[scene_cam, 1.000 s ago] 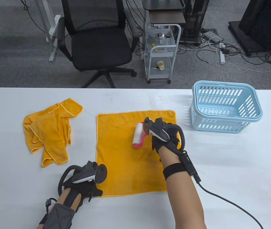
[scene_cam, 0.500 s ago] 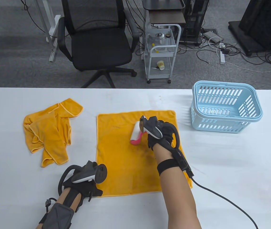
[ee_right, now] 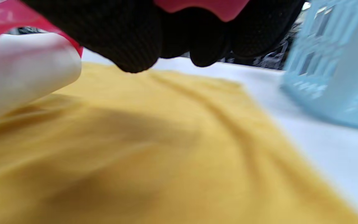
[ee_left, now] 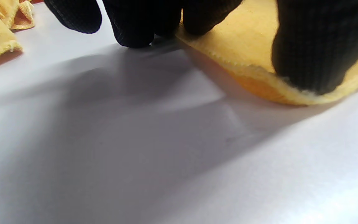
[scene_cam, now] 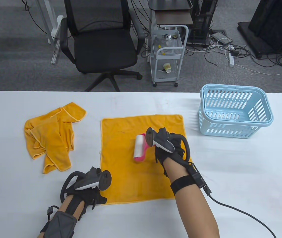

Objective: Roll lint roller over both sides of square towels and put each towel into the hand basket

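Note:
An orange square towel [scene_cam: 123, 158] lies flat in the middle of the table. My right hand [scene_cam: 167, 148] grips the pink handle of a lint roller [scene_cam: 139, 148], whose white roll lies on the towel's centre. In the right wrist view the white roll [ee_right: 20, 74] touches the towel [ee_right: 166, 149] at the left. My left hand [scene_cam: 91, 191] presses down on the towel's near left corner; in the left wrist view its fingertips [ee_left: 315, 62] sit on the towel's edge [ee_left: 253, 40]. A second orange towel [scene_cam: 51, 133] lies crumpled at the left. The light blue hand basket [scene_cam: 235, 111] stands at the right, holding nothing.
A cable [scene_cam: 240, 213] trails from my right wrist across the table's near right part. Beyond the far table edge stand a black office chair [scene_cam: 101, 44] and a white wire cart [scene_cam: 168, 54].
My right hand has pulled the lint roller back toward me and slightly left over the towel, after a push to the far side. The left hand has stayed on the corner.

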`<state>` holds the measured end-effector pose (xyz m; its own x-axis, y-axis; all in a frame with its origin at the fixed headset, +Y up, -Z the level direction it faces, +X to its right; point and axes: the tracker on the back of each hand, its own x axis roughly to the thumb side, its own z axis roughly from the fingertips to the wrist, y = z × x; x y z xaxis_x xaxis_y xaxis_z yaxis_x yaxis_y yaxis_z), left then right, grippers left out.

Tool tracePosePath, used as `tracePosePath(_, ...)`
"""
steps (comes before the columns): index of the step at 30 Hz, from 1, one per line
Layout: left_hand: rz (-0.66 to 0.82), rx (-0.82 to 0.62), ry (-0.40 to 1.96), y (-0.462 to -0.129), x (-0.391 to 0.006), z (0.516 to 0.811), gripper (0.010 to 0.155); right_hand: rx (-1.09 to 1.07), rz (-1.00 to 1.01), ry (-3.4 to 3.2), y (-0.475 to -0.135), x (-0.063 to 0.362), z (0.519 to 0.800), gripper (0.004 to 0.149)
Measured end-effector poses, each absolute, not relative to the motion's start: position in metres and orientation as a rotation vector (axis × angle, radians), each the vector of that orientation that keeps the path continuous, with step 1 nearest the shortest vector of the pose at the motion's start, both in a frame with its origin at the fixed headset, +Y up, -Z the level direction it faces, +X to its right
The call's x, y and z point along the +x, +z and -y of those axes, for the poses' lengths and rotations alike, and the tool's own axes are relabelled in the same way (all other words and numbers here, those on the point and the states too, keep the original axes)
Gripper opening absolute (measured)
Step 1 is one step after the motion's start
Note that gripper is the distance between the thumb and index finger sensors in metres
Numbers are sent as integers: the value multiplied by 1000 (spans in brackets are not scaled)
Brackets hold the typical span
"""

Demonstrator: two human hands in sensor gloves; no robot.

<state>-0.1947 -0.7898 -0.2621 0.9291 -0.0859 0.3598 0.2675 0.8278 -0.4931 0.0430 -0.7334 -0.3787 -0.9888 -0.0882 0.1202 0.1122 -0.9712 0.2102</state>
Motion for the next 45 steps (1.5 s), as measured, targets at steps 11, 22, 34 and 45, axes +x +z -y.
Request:
tracePosePath(11, 332, -566, -198, -262, -194, 789, 93, 8, 277, -2752, -369, 105, 742, 41)
tracePosePath(22, 332, -566, -201, -262, -194, 789, 93, 55, 169, -2763, -342, 137, 715, 43)
tracePosePath(34, 329, -566, -201, -262, -193, 789, 93, -242, 302, -2812, -314, 84, 746, 45)
tracePosePath(45, 328, -567, -207, -262, -193, 789, 93, 76, 293, -2679, -311, 185, 727, 42)
